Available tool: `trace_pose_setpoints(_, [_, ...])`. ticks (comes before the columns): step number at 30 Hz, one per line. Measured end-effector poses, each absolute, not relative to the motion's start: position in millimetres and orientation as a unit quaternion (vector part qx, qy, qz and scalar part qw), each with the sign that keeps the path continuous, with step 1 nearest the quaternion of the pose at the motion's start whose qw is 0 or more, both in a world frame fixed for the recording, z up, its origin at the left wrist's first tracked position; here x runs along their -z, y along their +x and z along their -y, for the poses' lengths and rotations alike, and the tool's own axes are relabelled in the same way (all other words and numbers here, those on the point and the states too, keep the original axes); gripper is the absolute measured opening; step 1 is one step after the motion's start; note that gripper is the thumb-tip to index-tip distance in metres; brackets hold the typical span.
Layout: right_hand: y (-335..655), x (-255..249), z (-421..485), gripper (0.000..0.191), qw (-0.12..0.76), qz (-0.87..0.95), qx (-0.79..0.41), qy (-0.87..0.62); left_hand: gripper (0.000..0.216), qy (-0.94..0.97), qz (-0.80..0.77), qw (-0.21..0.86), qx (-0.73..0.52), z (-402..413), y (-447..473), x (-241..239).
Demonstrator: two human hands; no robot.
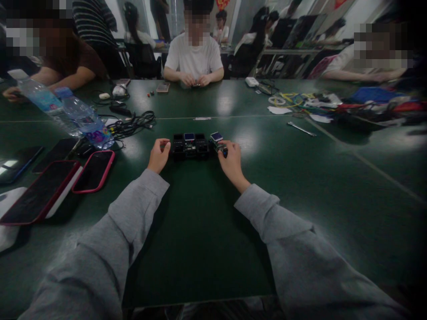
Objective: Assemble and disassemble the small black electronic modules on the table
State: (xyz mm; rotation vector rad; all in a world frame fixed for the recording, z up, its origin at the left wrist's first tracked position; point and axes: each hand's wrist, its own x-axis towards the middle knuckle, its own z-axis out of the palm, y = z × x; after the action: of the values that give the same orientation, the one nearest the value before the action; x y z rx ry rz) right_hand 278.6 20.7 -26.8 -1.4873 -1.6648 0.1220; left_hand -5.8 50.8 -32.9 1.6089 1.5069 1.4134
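On the green table in front of me lies a black device (195,146) with two dark block-like sides and a small screen and circuit board between them. My right hand (231,161) pinches a small circuit board (216,137) with its own little screen, tilted just right of the device. Left of the device, my left hand (159,155) rests with curved fingers and the thumb apart, nothing visible in it. Whether its fingertips touch the device's edge is hard to make out.
Left stand two water bottles (87,120) beside black cables (135,123). Nearer lie several phones, one in a pink case (94,172). A wrench (302,129) and a heap of wires (300,101) lie to the right. A person in a white shirt (193,55) sits opposite.
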Motion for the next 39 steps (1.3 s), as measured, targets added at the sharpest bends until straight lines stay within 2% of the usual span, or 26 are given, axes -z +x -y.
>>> trace_pose_setpoints(6, [276.0,24.0,-18.6,0.034,0.429,0.666,-0.038,-0.609,0.02,0.59,-0.555,0.261,-0.525,-49.8,-5.1,31.9])
trace_pose_setpoints(13, [272.5,20.6,-15.3,0.047,0.404,0.692,-0.015,-0.597,0.02,0.59,-0.559,0.268,-0.518,-50.7,-5.9,32.7])
trace_pose_setpoints(25, [269.7,13.8,-9.8,0.041,0.364,0.709,-0.003,-0.604,0.02,0.593,-0.557,0.266,-0.516,-52.6,-7.5,35.1])
trace_pose_setpoints(33, [269.0,15.0,-10.6,0.045,0.38,0.7,-0.007,-0.605,0.019,0.598,-0.549,0.252,-0.527,-54.7,-7.5,37.2])
trace_pose_setpoints(39, [268.8,12.8,-9.2,0.04,0.383,0.698,-0.021,-0.605,0.02,0.599,-0.552,0.255,-0.522,-53.8,-7.8,36.9])
